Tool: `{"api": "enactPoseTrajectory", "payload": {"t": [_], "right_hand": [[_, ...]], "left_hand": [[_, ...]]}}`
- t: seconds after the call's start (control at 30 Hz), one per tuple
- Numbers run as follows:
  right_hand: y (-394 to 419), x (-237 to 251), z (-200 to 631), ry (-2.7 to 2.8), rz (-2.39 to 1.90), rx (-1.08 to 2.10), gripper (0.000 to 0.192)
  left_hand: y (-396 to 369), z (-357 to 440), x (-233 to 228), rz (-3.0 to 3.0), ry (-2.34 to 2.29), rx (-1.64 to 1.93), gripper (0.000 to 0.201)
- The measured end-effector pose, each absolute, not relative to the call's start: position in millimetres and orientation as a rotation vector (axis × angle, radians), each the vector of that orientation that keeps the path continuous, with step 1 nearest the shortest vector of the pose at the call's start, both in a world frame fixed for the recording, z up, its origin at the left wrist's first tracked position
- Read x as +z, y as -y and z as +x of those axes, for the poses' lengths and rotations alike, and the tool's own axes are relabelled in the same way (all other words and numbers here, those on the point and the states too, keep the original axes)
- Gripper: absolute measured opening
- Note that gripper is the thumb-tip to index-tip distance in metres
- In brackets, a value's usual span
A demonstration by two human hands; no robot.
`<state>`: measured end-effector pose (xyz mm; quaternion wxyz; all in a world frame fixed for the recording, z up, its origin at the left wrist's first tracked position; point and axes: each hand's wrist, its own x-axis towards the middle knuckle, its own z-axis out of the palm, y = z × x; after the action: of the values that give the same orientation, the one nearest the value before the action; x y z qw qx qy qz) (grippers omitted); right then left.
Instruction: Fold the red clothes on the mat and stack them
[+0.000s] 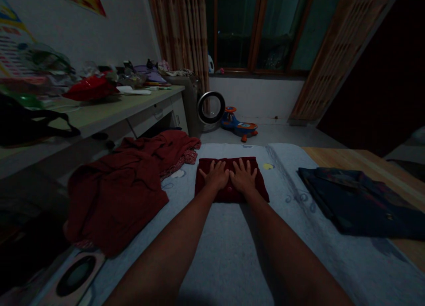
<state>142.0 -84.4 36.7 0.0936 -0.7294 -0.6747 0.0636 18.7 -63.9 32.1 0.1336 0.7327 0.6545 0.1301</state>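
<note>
Item: small folded dark-red cloth garment (231, 180), rectangular, lying flat near the middle of the pale blue-grey printed sheet (232, 253); a small button shows on its near edge, between the two wrists.

Left hand (216, 175): palm down, fingers spread and extended, pressed flat on the left half of the folded garment; gripping nothing.

Right hand (244, 176): palm down, fingers likewise spread flat, pressed on the right half; thumbs of the two hands just beside each other; gripping nothing.

Adjacent: loose heap of dark-red crumpled clothing (122, 186) to the left, apart from the folded garment, partly over the sheet's edge; folded dark-blue patterned garment (361, 204) well to the right, lying across the sheet's edge and the bare wooden board (348, 157).

Surroundings: long pale desk (109, 111) at left, cluttered with bags and papers; round silver-rimmed appliance (211, 107) on the floor beyond; blue-and-orange toy ride-on car (239, 127) beside it; patterned curtains either side of a dark window (252, 27).
</note>
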Motion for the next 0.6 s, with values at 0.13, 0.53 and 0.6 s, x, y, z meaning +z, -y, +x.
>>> {"api": "enactPoseTrajectory", "payload": {"t": [0.13, 0.53, 0.6], "right_hand": [[80.2, 38.8, 143.3, 1.885, -2.249, 0.308, 0.064], [74.1, 33.7, 168.9, 1.959, -2.280, 0.351, 0.073], [76.8, 35.1, 174.6, 1.927, -2.307, 0.334, 0.073]], "left_hand": [[62.2, 17.1, 30.2, 2.127, -1.863, 0.367, 0.054], [65.5, 14.6, 27.9, 2.177, -1.855, 0.398, 0.054], [63.7, 11.7, 32.2, 2.171, -1.818, 0.401, 0.054]]}}
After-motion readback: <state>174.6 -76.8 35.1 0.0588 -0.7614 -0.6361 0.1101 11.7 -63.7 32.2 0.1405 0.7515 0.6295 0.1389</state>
